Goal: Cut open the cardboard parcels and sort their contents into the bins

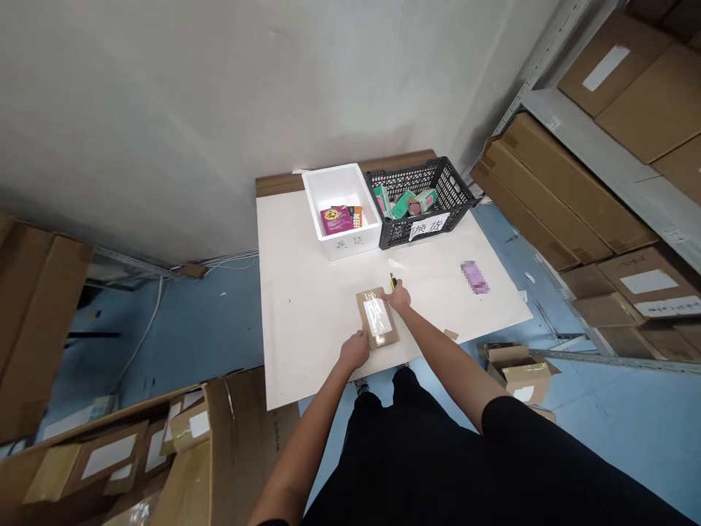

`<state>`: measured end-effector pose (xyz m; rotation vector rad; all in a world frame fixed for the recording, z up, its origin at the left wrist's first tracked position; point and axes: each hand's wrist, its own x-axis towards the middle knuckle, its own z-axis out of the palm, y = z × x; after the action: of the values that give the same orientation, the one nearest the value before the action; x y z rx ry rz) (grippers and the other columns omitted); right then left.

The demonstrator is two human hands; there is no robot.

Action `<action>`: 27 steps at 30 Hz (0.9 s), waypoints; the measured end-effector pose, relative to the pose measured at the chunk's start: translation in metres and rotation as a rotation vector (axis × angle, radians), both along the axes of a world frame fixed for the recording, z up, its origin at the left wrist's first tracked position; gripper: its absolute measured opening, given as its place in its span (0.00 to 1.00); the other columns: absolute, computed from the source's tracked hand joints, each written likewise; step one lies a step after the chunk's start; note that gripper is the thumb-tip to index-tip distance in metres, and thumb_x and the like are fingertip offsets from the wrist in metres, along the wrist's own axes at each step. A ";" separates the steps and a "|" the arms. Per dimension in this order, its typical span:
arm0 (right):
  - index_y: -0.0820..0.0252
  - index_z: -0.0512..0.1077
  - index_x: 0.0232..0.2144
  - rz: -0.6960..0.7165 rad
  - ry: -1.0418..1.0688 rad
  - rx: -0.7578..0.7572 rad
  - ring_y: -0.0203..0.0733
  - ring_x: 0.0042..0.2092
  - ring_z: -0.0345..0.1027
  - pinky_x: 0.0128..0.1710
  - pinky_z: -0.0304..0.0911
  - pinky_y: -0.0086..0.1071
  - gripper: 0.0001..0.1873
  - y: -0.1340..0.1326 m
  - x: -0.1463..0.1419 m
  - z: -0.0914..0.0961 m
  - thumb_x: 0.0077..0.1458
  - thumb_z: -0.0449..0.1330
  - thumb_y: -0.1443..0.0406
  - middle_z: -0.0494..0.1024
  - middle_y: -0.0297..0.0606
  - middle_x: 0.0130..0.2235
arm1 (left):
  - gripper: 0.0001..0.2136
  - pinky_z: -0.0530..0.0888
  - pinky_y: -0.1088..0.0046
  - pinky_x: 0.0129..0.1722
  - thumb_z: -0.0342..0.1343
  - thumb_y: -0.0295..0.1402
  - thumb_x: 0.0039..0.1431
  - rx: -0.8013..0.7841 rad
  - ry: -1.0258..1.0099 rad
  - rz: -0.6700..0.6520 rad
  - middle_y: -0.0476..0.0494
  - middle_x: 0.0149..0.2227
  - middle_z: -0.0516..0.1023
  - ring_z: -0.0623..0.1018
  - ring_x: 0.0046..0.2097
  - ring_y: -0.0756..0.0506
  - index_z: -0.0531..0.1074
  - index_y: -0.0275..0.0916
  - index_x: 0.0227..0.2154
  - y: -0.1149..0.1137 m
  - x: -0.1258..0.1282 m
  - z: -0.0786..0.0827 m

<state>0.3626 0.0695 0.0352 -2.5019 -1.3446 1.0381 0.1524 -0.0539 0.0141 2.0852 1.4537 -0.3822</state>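
A small cardboard box (388, 339), taped and bearing a white label, lies flat on the white table (307, 343). My left hand (355, 351) is closed at its near left edge, fingers curled against the side. In my right hand (399, 295) is a yellow and black utility knife (393, 280), its tip pointing away from me. The thumb of that hand reaches onto the box's far right corner. Whether the blade is out is too small to tell.
Behind stand a white bin (357, 241) with a purple box (336, 220) and a black crate (394, 235) holding green cartons. A blurred purple item (474, 277) lies to the right. An open carton (219, 438) full of parcels is at lower left; shelves (591, 124) stand right.
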 end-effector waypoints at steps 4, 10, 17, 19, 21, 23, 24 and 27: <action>0.55 0.62 0.54 0.042 0.037 0.067 0.53 0.47 0.78 0.38 0.66 0.34 0.30 0.006 0.021 0.004 0.59 0.67 0.48 0.82 0.46 0.46 | 0.32 0.76 0.59 0.52 0.51 0.24 0.62 0.201 -0.017 -0.016 0.31 0.64 0.70 0.71 0.62 0.35 0.60 0.42 0.70 0.021 0.027 0.007; 0.55 0.60 0.59 0.039 0.032 0.081 0.54 0.51 0.77 0.43 0.66 0.36 0.34 -0.086 0.067 -0.008 0.61 0.63 0.44 0.81 0.46 0.51 | 0.44 0.60 0.49 0.70 0.64 0.34 0.57 0.228 -0.064 -0.365 0.36 0.78 0.45 0.44 0.77 0.30 0.51 0.44 0.75 0.066 0.049 0.003; 0.55 0.60 0.58 0.015 0.048 -0.010 0.54 0.51 0.77 0.42 0.66 0.35 0.34 -0.067 0.088 -0.021 0.59 0.66 0.46 0.82 0.45 0.49 | 0.40 0.60 0.46 0.70 0.58 0.48 0.66 0.309 0.048 0.037 0.34 0.78 0.46 0.47 0.77 0.28 0.51 0.43 0.75 0.041 0.094 -0.022; 0.54 0.61 0.57 0.037 0.055 0.012 0.53 0.50 0.77 0.41 0.66 0.34 0.33 -0.031 0.092 -0.016 0.59 0.67 0.48 0.82 0.45 0.47 | 0.38 0.60 0.41 0.68 0.53 0.50 0.69 0.329 0.123 0.203 0.29 0.77 0.46 0.49 0.76 0.25 0.50 0.41 0.76 0.035 0.114 -0.025; 0.54 0.63 0.55 0.053 0.116 0.057 0.48 0.45 0.79 0.38 0.66 0.31 0.24 -0.004 0.102 -0.009 0.66 0.61 0.49 0.82 0.41 0.44 | 0.36 0.59 0.37 0.67 0.48 0.50 0.71 0.317 0.172 0.277 0.26 0.77 0.47 0.50 0.76 0.24 0.50 0.40 0.76 0.034 0.129 -0.025; 0.54 0.66 0.50 0.049 0.227 0.064 0.42 0.36 0.78 0.33 0.65 0.28 0.17 0.007 0.117 -0.005 0.72 0.51 0.49 0.81 0.37 0.38 | 0.35 0.58 0.37 0.68 0.46 0.49 0.72 0.289 0.184 0.283 0.25 0.76 0.49 0.49 0.76 0.26 0.50 0.39 0.76 0.037 0.136 -0.024; 0.55 0.67 0.47 0.054 0.286 0.047 0.39 0.30 0.76 0.30 0.64 0.27 0.18 0.006 0.126 -0.004 0.74 0.48 0.49 0.80 0.34 0.34 | 0.35 0.57 0.38 0.69 0.46 0.49 0.72 0.276 0.181 0.278 0.25 0.76 0.49 0.49 0.76 0.27 0.50 0.39 0.76 0.039 0.137 -0.023; 0.57 0.68 0.39 0.126 0.391 -0.047 0.35 0.20 0.69 0.24 0.60 0.26 0.20 -0.012 0.151 -0.006 0.74 0.49 0.49 0.74 0.29 0.25 | 0.35 0.59 0.42 0.69 0.44 0.49 0.72 0.253 0.173 0.275 0.24 0.76 0.47 0.49 0.76 0.28 0.50 0.37 0.75 0.043 0.134 -0.021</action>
<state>0.5133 0.0579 0.0287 -2.1115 -1.3771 1.5040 0.2867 -0.0110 -0.0068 2.0416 1.9512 -0.2865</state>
